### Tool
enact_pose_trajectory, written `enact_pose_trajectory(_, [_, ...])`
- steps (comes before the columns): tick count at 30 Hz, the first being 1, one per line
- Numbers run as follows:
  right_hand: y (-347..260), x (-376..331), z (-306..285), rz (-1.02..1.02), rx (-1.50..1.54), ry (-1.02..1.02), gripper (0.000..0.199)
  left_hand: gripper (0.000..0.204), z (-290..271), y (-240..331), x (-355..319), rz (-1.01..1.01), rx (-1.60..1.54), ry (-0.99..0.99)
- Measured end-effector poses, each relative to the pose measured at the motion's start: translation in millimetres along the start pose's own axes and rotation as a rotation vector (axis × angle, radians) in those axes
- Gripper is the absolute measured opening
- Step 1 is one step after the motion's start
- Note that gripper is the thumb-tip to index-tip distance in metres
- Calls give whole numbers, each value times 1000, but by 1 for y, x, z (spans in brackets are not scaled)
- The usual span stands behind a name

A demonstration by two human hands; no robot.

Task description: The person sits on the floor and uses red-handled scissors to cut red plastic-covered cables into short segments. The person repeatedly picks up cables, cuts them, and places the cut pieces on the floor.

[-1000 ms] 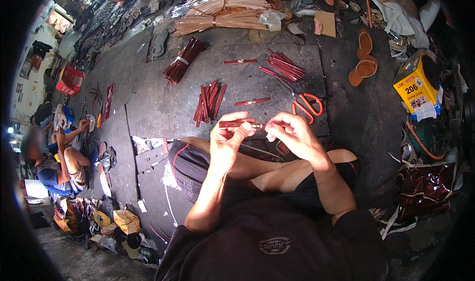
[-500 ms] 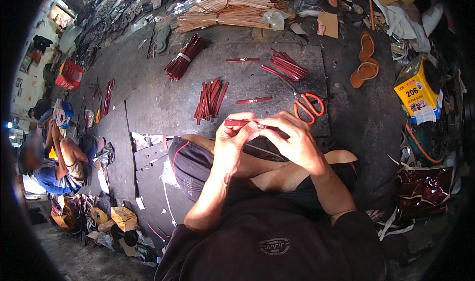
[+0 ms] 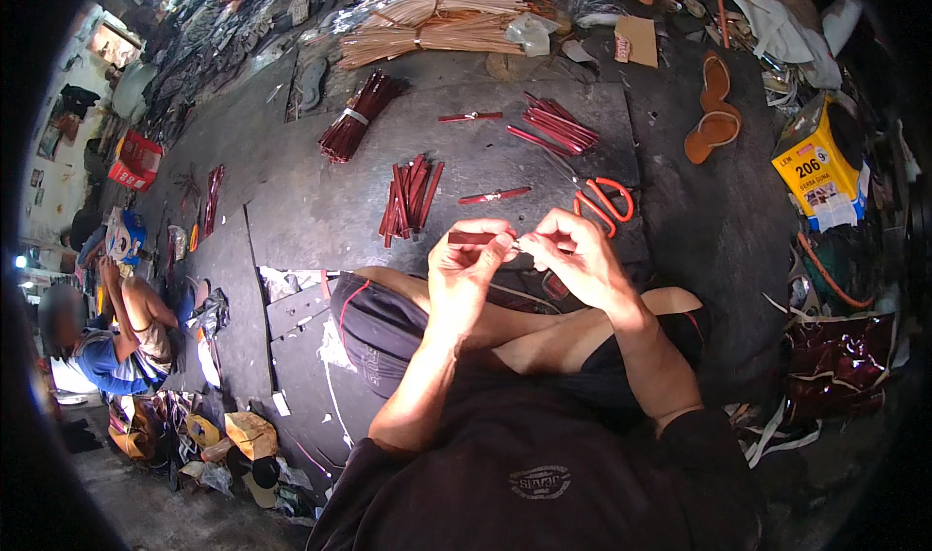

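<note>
In front of my crossed legs, my left hand (image 3: pixel 458 281) is closed on a dark red strap (image 3: pixel 473 238), thumb pressing on its right part. My right hand (image 3: pixel 582 265) pinches at a small shiny metal piece (image 3: pixel 518 245) close to the left thumb. A dark red end shows below the right palm; whether it belongs to the same strap I cannot tell. Beyond my hands lie two straps with small metal pieces at their middles, the nearer strap (image 3: pixel 476 200) and the farther strap (image 3: pixel 453 118). Orange-handled scissors (image 3: pixel 604 207) rest to the right of them.
Loose dark red strips (image 3: pixel 413 199), a tied bundle (image 3: pixel 357 119) and another pile (image 3: pixel 553 124) lie on the dark board (image 3: pixel 291 192). Brown sandals (image 3: pixel 714 114) and a yellow box (image 3: pixel 825 163) are at right. Another person (image 3: pixel 121 347) sits at left; pale bundled strips (image 3: pixel 427 41) lie far back.
My right hand has turned and curled its fingers inward, gripping near the metal piece. A dark red end now shows beneath it. The left hand keeps its hold on the strap.
</note>
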State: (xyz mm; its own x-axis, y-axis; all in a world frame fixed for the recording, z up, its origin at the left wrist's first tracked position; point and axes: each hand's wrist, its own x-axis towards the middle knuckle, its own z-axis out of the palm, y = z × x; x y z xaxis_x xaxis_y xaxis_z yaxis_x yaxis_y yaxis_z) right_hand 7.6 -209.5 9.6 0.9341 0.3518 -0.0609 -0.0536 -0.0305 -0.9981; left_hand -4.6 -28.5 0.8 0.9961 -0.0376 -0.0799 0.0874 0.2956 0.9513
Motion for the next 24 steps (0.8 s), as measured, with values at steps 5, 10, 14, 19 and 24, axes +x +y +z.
enact_pose_trajectory(5, [-1, -2, -16, 100, 108, 8, 18, 24, -7, -2, 4, -128, -189, 137])
enact_pose_trajectory(10, [-6, -3, -28, 55, 27, 26, 20, 23, -9, 13, 6, -176, -313, 105])
enact_pose_trajectory(14, [-15, -4, -44, 64, 29, 9, 19, 26, -47, 6, 10, -216, -286, 17])
enact_pose_trajectory(19, [26, 11, -35, 70, 852, 54, 23, 22, -48, -17, 11, -429, -867, -71])
enact_pose_trajectory(24, [56, 19, 9, 261, 1099, 105, 23, 22, -26, -43, 12, -551, -1144, -158])
